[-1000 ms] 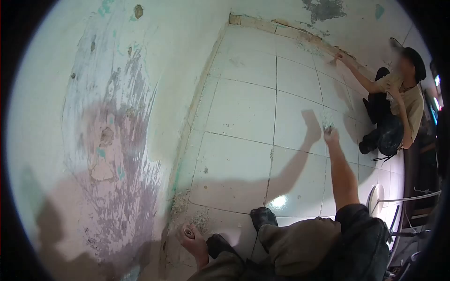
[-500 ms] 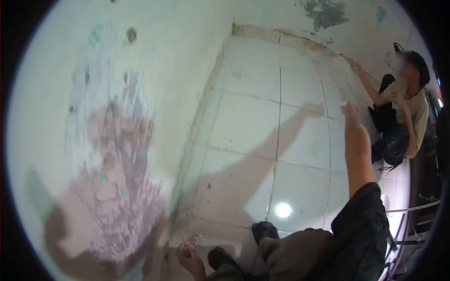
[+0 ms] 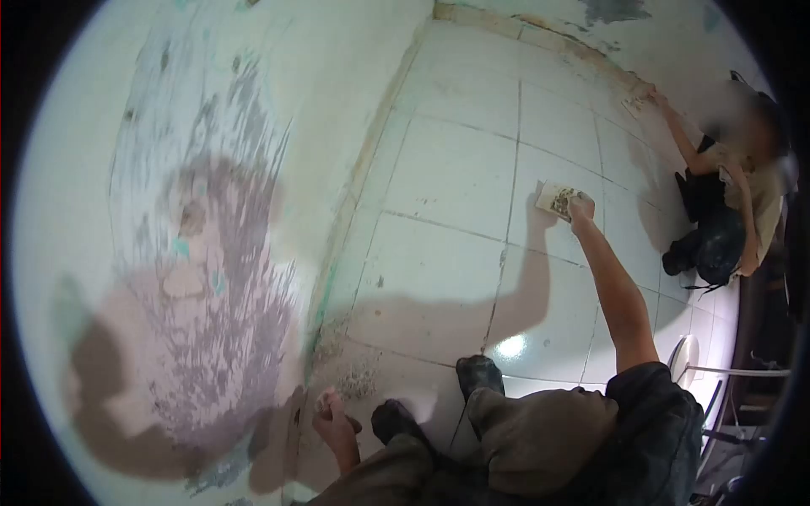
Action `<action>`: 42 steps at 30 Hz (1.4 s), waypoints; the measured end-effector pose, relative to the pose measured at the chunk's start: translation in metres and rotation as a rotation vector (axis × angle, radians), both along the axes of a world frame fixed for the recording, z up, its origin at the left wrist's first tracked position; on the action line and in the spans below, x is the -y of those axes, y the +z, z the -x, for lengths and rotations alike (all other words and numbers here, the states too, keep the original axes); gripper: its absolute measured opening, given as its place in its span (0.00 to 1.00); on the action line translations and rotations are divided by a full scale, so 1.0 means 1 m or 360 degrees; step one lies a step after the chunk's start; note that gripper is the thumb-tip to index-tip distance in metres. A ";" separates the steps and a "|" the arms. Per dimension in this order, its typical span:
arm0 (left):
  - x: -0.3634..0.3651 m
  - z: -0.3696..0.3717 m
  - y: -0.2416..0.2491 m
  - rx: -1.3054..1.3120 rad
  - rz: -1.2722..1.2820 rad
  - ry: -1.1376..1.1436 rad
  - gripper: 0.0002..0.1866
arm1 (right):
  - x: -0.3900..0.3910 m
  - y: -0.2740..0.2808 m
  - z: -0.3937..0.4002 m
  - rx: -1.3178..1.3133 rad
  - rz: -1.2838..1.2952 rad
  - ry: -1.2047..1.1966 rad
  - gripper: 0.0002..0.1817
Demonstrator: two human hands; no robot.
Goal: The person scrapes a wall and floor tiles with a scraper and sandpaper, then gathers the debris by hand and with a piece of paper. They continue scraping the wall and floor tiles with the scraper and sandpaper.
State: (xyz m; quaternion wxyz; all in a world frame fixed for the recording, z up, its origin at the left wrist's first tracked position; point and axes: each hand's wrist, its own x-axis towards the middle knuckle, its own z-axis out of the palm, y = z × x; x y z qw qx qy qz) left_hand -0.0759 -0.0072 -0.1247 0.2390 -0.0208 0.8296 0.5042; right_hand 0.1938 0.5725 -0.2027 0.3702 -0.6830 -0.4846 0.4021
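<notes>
My right arm reaches out over the tiled floor (image 3: 456,173). In my right hand (image 3: 580,208) is a flat, pale rectangular piece (image 3: 553,198) with dark speckled patches on its face, gripped at its right end. Low beside the wall, my left hand (image 3: 335,417) has its fingers curled together. Whatever is in them, if anything, I cannot make out. Crumbled debris (image 3: 359,379) lies on the floor just beyond that hand, close to my shoe (image 3: 395,420).
Scraped, patchy wall (image 3: 202,278) rises on the left, with my shadow on it. At the right a co-worker (image 3: 742,185) crouches, one hand holding a similar pale flat piece near the far wall's base. A round white object (image 3: 683,358) and thin bars stand at lower right.
My right hand has swung left and toward me with the pale piece, whose speckled face now shows. My left hand has risen slightly. The co-worker's pale piece has come into view.
</notes>
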 end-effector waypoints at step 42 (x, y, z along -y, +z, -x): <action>-0.053 -0.008 -0.038 -0.0245 -0.0340 -0.0084 0.34 | 0.165 -0.045 0.090 0.0744 -0.0514 0.1649 0.19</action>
